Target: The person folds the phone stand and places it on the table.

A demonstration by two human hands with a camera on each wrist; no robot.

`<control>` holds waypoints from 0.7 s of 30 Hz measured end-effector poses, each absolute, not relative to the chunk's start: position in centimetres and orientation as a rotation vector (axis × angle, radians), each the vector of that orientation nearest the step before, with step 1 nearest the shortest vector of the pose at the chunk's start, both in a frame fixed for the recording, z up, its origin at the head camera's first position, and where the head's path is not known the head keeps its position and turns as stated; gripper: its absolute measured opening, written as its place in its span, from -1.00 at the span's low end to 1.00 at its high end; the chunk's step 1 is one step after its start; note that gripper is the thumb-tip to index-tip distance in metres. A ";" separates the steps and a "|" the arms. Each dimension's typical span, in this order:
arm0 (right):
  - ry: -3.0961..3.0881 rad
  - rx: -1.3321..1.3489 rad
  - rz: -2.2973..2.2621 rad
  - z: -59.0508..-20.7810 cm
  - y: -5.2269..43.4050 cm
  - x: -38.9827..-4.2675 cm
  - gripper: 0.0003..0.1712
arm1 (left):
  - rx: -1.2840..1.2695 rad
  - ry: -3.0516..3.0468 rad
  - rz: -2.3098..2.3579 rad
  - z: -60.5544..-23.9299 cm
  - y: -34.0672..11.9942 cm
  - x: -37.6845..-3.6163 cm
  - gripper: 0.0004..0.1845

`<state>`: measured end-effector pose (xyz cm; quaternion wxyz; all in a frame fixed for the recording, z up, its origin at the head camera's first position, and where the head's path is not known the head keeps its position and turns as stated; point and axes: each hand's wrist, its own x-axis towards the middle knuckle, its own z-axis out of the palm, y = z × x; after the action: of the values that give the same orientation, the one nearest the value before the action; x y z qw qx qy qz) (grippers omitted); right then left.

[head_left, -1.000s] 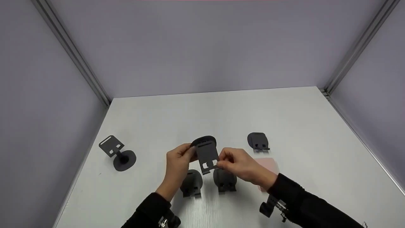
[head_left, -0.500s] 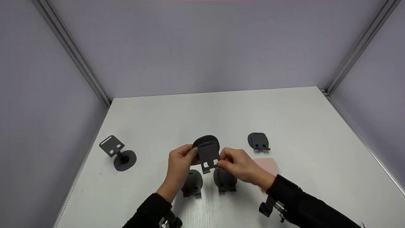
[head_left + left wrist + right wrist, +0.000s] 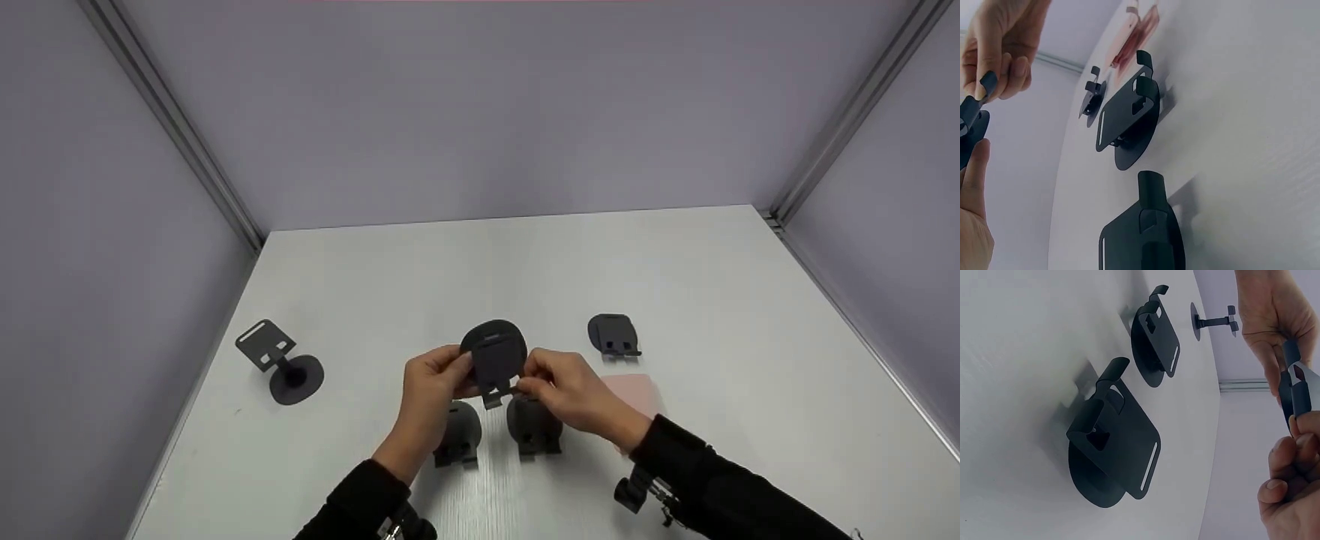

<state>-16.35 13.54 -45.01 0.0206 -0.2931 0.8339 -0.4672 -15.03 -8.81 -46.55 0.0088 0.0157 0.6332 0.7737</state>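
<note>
Both hands, left (image 3: 435, 375) and right (image 3: 559, 386), pinch one black stand (image 3: 495, 358) mid-air above bench (image 3: 675, 255), plate nearly folded onto base; 3 folded stands down, 1 open stand (image 3: 281, 364) left.

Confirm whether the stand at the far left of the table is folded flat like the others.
No: the left stand is opened up, its plate raised on a stem above the round base.

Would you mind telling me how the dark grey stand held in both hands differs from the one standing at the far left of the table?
The held dark grey plastic stand is lifted off the white table, pinched by the left hand and right hand; the far-left stand rests untouched. The held stand's plate lies folded against its disc; the far-left stand's plate is raised on a stalk. Both have round bases.
</note>
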 end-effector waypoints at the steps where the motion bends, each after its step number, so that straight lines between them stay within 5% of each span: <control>1: 2.588 -0.917 -1.453 -45.1 13.5 -16.3 -0.80 | 0.048 1.961 2.423 -46.6 -8.8 -15.0 -0.80; 21: 2.629 -0.913 -1.393 -45.1 13.7 -16.5 -0.82 | 0.066 1.910 2.417 -47.1 -8.8 -15.0 -0.76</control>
<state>-16.54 13.70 -45.14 0.0146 -0.2935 0.8446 -0.4475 -14.97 -8.84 -47.07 0.0303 0.0214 0.6196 0.7840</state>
